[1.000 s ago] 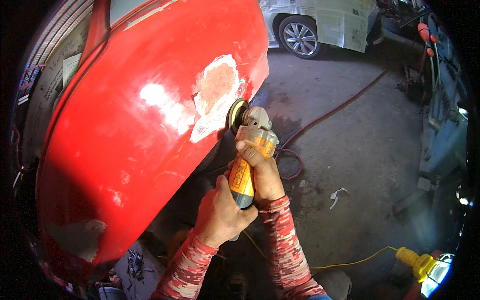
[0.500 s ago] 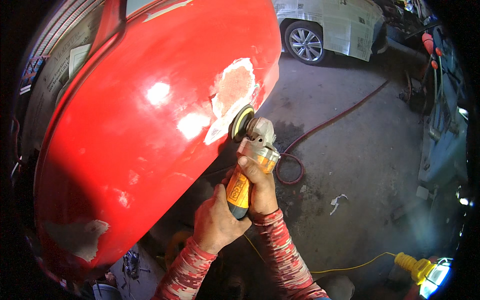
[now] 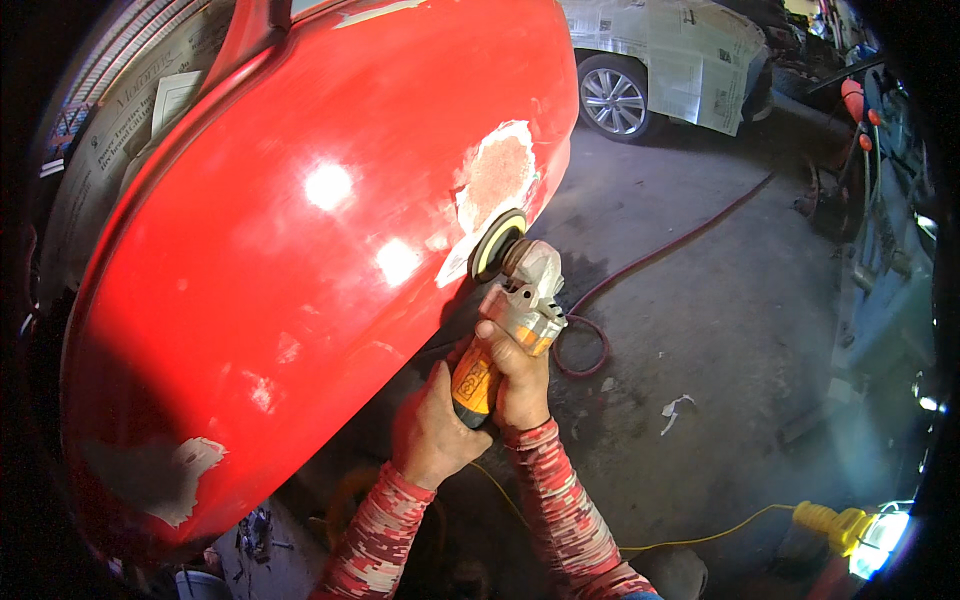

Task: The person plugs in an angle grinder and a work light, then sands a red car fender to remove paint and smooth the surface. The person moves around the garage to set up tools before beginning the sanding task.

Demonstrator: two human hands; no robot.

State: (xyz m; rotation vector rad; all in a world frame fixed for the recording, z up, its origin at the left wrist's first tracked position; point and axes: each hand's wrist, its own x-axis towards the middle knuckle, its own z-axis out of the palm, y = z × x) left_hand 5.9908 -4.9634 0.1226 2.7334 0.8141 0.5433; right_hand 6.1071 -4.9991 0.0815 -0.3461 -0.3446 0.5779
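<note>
Both hands are wrapped around an angle grinder (image 3: 530,305) with a metal head, a yellow-and-black body and a round disc pad (image 3: 498,246). My right hand (image 3: 518,385) grips the body just below the head, its thumb lying along the top. Lower down, my left hand (image 3: 432,430) closes around the rear of the body. The pad stands tilted on edge at the lower edge of a red car panel (image 3: 250,250), by a sanded patch (image 3: 500,172) with a pale rim. Whether the pad touches the paint, I cannot tell.
A dark red hose (image 3: 680,235) loops on the concrete floor (image 3: 730,330). A lit work lamp (image 3: 878,545) with a yellow cord is at lower right. Behind stands another car, paper-covered above its wheel (image 3: 613,98). Paper scraps (image 3: 675,410) lie on the floor.
The red panel sits farther right in view. The grinder's pad has shifted slightly right in the picture, but left relative to the sanded patch. Both hands keep their grip.
</note>
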